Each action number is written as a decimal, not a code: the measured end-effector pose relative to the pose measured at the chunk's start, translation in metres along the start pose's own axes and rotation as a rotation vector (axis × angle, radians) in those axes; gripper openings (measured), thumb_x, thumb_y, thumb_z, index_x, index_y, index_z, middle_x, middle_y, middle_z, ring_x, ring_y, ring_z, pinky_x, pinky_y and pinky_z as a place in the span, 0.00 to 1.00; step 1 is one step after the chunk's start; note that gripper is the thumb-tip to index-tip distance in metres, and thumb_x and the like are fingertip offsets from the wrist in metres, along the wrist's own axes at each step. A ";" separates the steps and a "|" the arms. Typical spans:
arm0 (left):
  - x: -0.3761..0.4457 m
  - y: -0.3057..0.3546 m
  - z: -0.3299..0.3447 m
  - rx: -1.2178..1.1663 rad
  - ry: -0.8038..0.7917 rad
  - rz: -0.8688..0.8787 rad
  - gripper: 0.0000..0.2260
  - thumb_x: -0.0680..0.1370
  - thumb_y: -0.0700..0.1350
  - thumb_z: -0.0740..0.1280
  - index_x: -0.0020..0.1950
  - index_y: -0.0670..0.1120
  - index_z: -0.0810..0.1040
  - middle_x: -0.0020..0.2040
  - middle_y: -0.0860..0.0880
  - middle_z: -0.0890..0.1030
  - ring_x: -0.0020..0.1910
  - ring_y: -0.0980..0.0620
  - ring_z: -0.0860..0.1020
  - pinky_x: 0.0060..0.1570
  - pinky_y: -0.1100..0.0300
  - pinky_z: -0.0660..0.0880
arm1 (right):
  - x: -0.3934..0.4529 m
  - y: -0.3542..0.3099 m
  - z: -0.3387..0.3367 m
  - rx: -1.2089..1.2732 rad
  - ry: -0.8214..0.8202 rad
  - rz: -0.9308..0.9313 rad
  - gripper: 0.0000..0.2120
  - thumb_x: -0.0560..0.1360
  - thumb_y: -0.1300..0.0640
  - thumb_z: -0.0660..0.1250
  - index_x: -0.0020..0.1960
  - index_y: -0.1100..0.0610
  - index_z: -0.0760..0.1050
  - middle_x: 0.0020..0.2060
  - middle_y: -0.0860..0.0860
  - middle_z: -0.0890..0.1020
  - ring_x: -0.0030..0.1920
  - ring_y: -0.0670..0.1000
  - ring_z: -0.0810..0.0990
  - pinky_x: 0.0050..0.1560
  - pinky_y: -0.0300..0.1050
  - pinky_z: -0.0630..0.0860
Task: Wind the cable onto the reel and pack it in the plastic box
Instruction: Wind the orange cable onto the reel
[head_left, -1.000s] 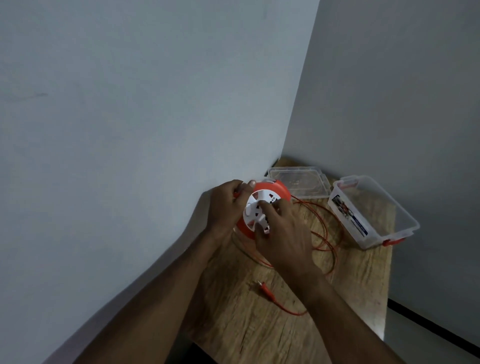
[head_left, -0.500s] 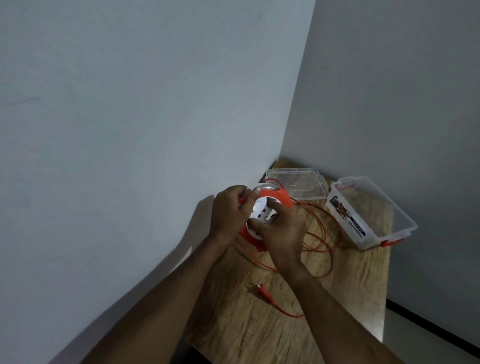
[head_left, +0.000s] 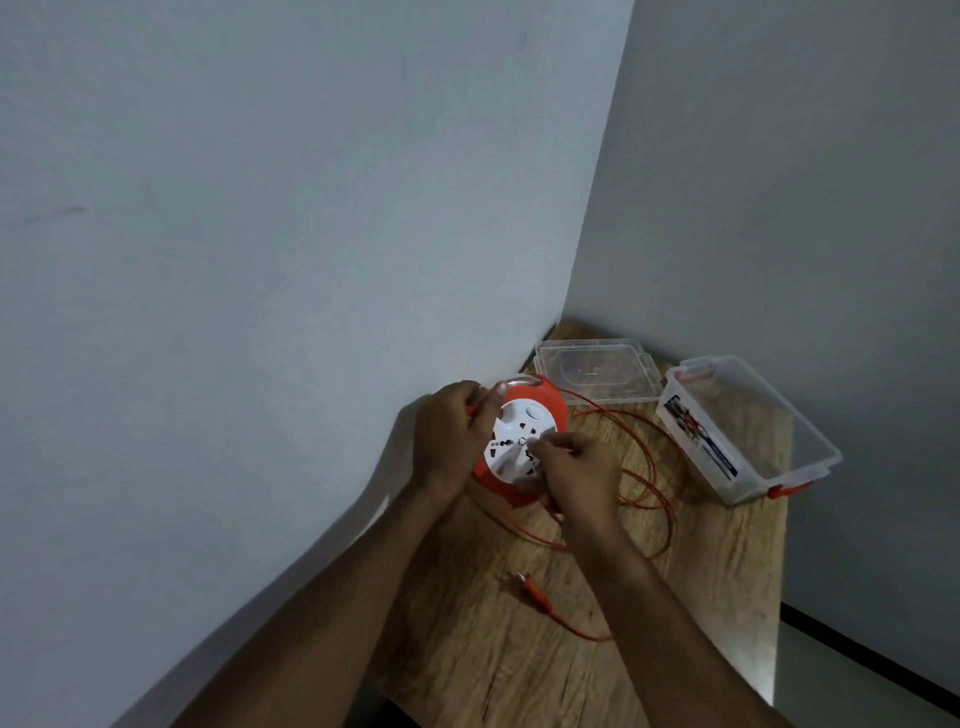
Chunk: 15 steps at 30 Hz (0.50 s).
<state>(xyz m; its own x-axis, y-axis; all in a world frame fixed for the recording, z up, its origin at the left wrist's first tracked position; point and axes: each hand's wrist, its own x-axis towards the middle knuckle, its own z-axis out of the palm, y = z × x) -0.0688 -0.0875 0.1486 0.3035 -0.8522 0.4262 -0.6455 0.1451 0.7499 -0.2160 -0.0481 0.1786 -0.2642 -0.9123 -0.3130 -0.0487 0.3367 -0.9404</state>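
An orange cable reel (head_left: 550, 410) with a white socket face is tilted up above the wooden table. My left hand (head_left: 449, 436) grips its left rim and handle. My right hand (head_left: 576, 470) pinches something on the white face near its centre; what exactly is between the fingers is hidden. Loose orange cable (head_left: 654, 499) lies in loops on the table to the right of the reel. Its plug end (head_left: 535, 590) rests nearer to me. An open clear plastic box (head_left: 748, 431) with orange latches stands at the right.
The box's clear lid (head_left: 597, 376) lies flat in the far corner behind the reel. The small wooden table (head_left: 519, 670) is wedged between two grey walls, with its near and right edges dropping to the floor.
My right hand has slid down and right across the reel's face, uncovering more of the white sockets. The cable loops have shifted slightly. My left hand keeps its grip.
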 end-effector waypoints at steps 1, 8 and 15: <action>0.001 -0.001 -0.002 -0.016 0.010 -0.030 0.20 0.80 0.61 0.65 0.39 0.47 0.81 0.36 0.51 0.84 0.34 0.56 0.81 0.36 0.53 0.81 | -0.003 0.005 -0.006 -0.250 0.092 -0.262 0.13 0.75 0.55 0.75 0.58 0.57 0.83 0.37 0.50 0.84 0.33 0.49 0.84 0.28 0.42 0.76; 0.004 0.012 0.004 -0.106 -0.070 -0.075 0.19 0.80 0.62 0.65 0.44 0.49 0.84 0.40 0.53 0.85 0.37 0.56 0.83 0.39 0.62 0.81 | -0.008 0.006 -0.006 -1.065 0.035 -0.934 0.33 0.73 0.38 0.59 0.72 0.54 0.72 0.63 0.58 0.77 0.54 0.58 0.81 0.36 0.46 0.80; 0.006 0.014 0.004 -0.107 -0.148 -0.019 0.16 0.79 0.60 0.66 0.44 0.50 0.83 0.40 0.54 0.85 0.38 0.56 0.83 0.41 0.64 0.79 | 0.010 0.006 -0.009 -1.093 -0.007 -1.034 0.35 0.66 0.43 0.77 0.68 0.55 0.73 0.62 0.60 0.72 0.44 0.56 0.81 0.30 0.44 0.79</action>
<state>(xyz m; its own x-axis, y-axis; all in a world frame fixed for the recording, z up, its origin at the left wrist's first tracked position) -0.0785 -0.0921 0.1593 0.2040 -0.9187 0.3381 -0.5600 0.1738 0.8101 -0.2278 -0.0526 0.1711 0.3391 -0.8497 0.4038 -0.8807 -0.4377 -0.1814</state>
